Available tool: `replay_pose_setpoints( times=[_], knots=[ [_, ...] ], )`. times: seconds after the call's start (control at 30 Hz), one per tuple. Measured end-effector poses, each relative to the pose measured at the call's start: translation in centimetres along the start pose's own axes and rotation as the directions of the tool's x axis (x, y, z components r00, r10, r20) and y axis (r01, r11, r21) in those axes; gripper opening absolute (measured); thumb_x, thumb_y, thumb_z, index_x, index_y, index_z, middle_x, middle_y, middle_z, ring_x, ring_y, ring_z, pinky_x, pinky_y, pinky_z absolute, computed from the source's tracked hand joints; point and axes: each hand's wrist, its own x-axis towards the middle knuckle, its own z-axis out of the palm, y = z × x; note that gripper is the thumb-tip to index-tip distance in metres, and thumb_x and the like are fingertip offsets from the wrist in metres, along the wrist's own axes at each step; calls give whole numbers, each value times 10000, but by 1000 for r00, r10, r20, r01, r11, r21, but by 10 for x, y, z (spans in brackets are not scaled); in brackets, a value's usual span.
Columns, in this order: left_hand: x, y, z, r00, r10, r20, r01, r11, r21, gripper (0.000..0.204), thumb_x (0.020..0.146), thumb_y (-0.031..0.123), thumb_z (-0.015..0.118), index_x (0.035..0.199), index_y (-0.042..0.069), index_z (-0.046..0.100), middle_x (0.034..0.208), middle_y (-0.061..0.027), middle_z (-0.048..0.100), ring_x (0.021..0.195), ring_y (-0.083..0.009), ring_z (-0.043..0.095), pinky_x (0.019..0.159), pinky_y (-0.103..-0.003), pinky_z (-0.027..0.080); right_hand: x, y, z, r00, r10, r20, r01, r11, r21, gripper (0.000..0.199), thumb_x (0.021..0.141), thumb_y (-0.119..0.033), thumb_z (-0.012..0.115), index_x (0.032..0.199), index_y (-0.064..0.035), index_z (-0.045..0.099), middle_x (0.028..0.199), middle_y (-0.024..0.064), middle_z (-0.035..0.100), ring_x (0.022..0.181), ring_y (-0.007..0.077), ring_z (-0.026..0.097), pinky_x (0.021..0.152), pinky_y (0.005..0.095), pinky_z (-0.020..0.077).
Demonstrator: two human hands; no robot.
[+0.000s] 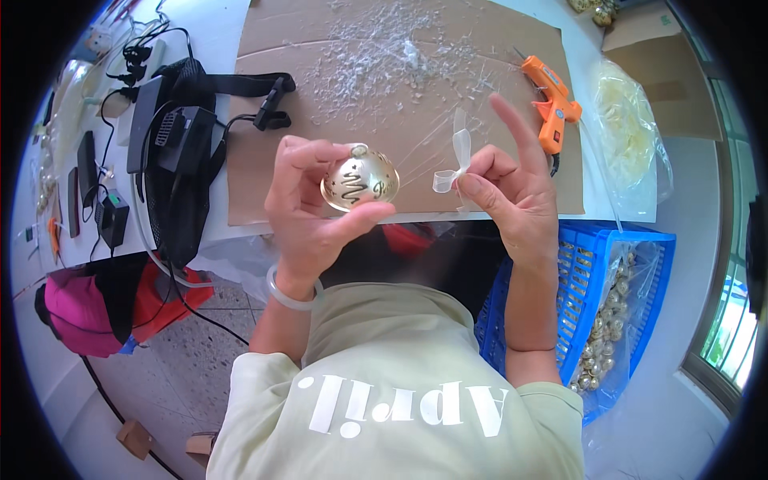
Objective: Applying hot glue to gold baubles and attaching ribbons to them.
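Note:
My left hand point(304, 204) grips a shiny gold ball ornament point(360, 182) with dark markings, its fingers behind and thumb below. A small round cap shows at the ball's top. To the right, my right hand point(512, 184) pinches a sheer white ribbon bow point(453, 172) between thumb and fingertips, the index finger stretched upward. A gap separates the bow from the ball. Both hands are held over the near edge of a brown cardboard sheet point(272, 180).
An orange glue gun point(552, 104) lies at the cardboard's right, beside a clear bag of pale material point(628, 120). Wispy glue strands point(392, 56) cover the far cardboard. A black bag with straps point(180, 144) sits left. Below right stands a blue crate point(580, 280) with several gold balls point(604, 336).

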Motion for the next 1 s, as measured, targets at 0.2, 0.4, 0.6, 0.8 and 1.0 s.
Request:
replay_pose_setpoints(
  times=[0.2,0.4,0.6,0.8,1.0],
  knots=[
    [-2,1,-3,998,-53,14,53,998,38,589,669,160,862,1110,-11,510,988,-46,465,879,-118,551,778,-220,482,-2,13,-12,998,14,62,-5,990,-138,382,846,22,654,1212,1,547,883,19,592,816,85,575,779,221,471],
    [-1,-2,3,1000,-16,16,16,1000,3,534,623,19,860,1056,13,546,964,-42,496,824,-112,620,696,-203,522,-7,17,-16,1000,-8,11,10,983,-182,289,820,13,682,1097,-32,619,897,21,592,857,86,556,793,237,457],
    [1,-3,5,999,12,36,-13,999,37,558,611,59,880,1058,13,549,960,-40,493,814,-104,601,689,-203,519,-8,6,-13,927,-372,36,304,692,-655,191,718,28,730,867,-74,667,919,34,624,977,171,548,839,297,425],
    [3,-2,2,998,39,44,-42,998,56,588,579,110,907,1046,12,564,960,-38,478,802,-87,564,690,-188,502,-15,-19,-3,775,-562,289,483,232,-844,210,684,41,733,844,-67,652,940,47,637,949,226,567,842,330,423],
    [4,-2,7,995,60,84,-62,998,23,596,567,131,916,1037,5,572,950,-34,452,799,-76,518,697,-182,485,-25,3,9,881,-458,116,448,732,-512,201,756,65,696,915,-34,625,944,102,621,874,179,577,785,278,441]
  ],
)
